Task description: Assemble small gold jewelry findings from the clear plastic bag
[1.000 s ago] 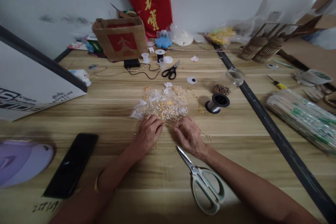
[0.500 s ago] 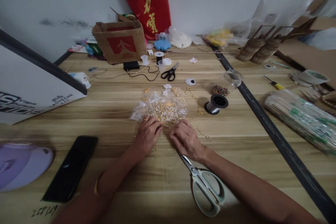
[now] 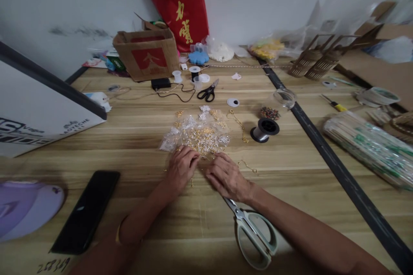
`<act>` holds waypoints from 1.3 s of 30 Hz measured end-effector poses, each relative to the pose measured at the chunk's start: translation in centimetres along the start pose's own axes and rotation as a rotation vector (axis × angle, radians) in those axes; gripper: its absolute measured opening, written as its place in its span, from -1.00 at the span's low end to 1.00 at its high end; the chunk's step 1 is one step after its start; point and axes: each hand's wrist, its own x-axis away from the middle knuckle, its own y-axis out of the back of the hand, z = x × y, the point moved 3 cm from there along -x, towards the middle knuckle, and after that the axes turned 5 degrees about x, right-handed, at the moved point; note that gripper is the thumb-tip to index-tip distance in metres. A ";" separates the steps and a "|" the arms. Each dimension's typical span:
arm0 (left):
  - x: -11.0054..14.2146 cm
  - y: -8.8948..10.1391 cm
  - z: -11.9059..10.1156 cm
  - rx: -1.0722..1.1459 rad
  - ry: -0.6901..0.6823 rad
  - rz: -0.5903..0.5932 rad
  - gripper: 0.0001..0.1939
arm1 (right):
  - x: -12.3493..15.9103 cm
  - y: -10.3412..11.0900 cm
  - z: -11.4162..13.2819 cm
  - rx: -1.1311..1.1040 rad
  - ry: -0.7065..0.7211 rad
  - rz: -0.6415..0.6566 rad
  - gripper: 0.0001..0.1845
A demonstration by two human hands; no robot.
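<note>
My left hand [image 3: 183,165] is closed in a pinch at the near edge of a pile of gold and silver jewelry findings [image 3: 206,139]. A short piece of gold chain [image 3: 192,182] shows just below its fingertips. Close by on the right, my right hand [image 3: 227,176] is closed with its fingers bent down, and whatever they grip is too small to make out. The blade tips of the light-handled scissors [image 3: 254,234] disappear beneath this hand. Another thin chain with a ring end [image 3: 248,166] lies to its right.
A spool of wire [image 3: 264,130], a clear jar of beads [image 3: 271,113] and a longer gold chain [image 3: 239,126] lie right of the pile. Black scissors [image 3: 208,91] lie beyond it. A phone [image 3: 87,210] rests on the left; bagged sticks [image 3: 368,148] lie far right.
My right hand has moved left and slightly down, closer to my left hand and over the scissors' tips. My left hand stays pinched near the pile. The view has shifted slightly.
</note>
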 end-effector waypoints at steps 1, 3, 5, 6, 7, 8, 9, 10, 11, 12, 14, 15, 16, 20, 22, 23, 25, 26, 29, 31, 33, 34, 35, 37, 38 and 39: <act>0.0 0.0 0.0 -0.004 0.002 0.000 -0.90 | -0.1 0.0 0.0 0.002 0.001 -0.001 -0.88; 0.0 0.1 0.0 -0.014 0.003 -0.005 -0.90 | -0.1 0.1 0.1 0.009 -0.002 -0.003 -0.88; 0.0 0.1 0.0 -0.014 -0.003 -0.005 -0.89 | -0.1 0.1 0.1 0.014 -0.003 -0.006 -0.89; 0.0 0.0 0.0 -0.011 -0.007 -0.007 -0.88 | 0.0 0.1 0.0 0.015 -0.002 -0.009 -0.89; 0.0 0.0 0.1 -0.009 -0.012 -0.011 -0.88 | 0.0 0.0 0.0 0.014 0.001 -0.011 -0.89; 0.0 0.0 0.1 -0.009 -0.015 -0.015 -0.89 | 0.0 0.0 0.0 0.012 0.002 -0.013 -0.88; 0.0 -0.1 0.1 -0.012 -0.018 -0.018 -0.89 | 0.1 0.0 0.0 0.009 0.003 -0.014 -0.88; 0.0 -0.1 0.1 -0.019 -0.019 -0.022 -0.90 | 0.1 -0.1 0.0 0.007 0.002 -0.013 -0.87; 0.0 -0.1 0.1 -0.025 -0.021 -0.024 -0.90 | 0.1 -0.1 -0.1 0.008 0.001 -0.011 -0.87; 0.0 -0.1 0.1 -0.030 -0.024 -0.023 -0.90 | 0.1 -0.2 -0.1 0.010 0.001 -0.010 -0.87; 0.0 -0.1 0.1 -0.031 -0.028 -0.025 -0.91 | 0.2 -0.3 -0.1 0.018 0.006 -0.010 -0.88; 0.0 0.0 0.1 -0.027 -0.030 -0.029 -0.91 | 0.2 -0.3 0.0 0.020 0.010 -0.009 -0.89; -0.1 0.0 0.1 -0.023 -0.033 -0.033 -0.92 | 0.2 -0.4 0.0 0.019 0.012 -0.010 -0.89; -0.1 0.2 0.0 -0.009 -0.041 -0.039 -0.91 | 0.3 -0.5 -0.1 0.021 0.018 -0.009 -0.89; -0.1 0.2 0.0 -0.003 -0.035 -0.033 -0.93 | 0.3 -0.5 0.0 0.027 0.022 -0.003 -0.89; -0.1 0.2 0.0 -0.001 -0.030 -0.030 -0.94 | 0.3 -0.5 0.0 0.029 0.025 -0.001 -0.89; 0.0 0.2 0.0 -0.004 -0.015 -0.026 -0.95 | 0.2 -0.5 0.1 0.032 0.030 -0.003 -0.89; 0.0 0.2 0.0 -0.010 -0.005 -0.026 -0.95 | 0.1 -0.4 0.2 0.032 0.032 -0.004 -0.88; 0.1 0.3 -0.2 -0.025 0.011 -0.021 -0.93 | 0.0 -0.3 0.4 0.037 0.039 -0.010 -0.88; 0.1 0.4 -0.3 -0.029 0.013 -0.016 -0.91 | 0.0 -0.3 0.5 0.044 0.045 -0.022 -0.88; 0.2 0.4 -0.4 -0.028 0.015 -0.008 -0.91 | 0.0 -0.2 0.6 0.047 0.054 -0.031 -0.89; 0.2 0.4 -0.4 -0.030 0.019 -0.005 -0.92 | 0.0 -0.2 0.6 0.047 0.059 -0.034 -0.89; 0.2 0.4 -0.4 -0.033 0.022 -0.004 -0.93 | 0.0 -0.2 0.6 0.048 0.062 -0.037 -0.89; 0.2 0.4 -0.3 -0.040 0.026 -0.004 -0.94 | 0.0 -0.1 0.7 0.054 0.066 -0.038 -0.89; 0.2 0.4 -0.3 -0.042 0.026 -0.005 -0.95 | 0.0 -0.1 0.7 0.059 0.067 -0.037 -0.88; 0.2 0.3 -0.2 -0.043 0.025 -0.007 -0.95 | 0.0 -0.1 0.7 0.066 0.067 -0.036 -0.88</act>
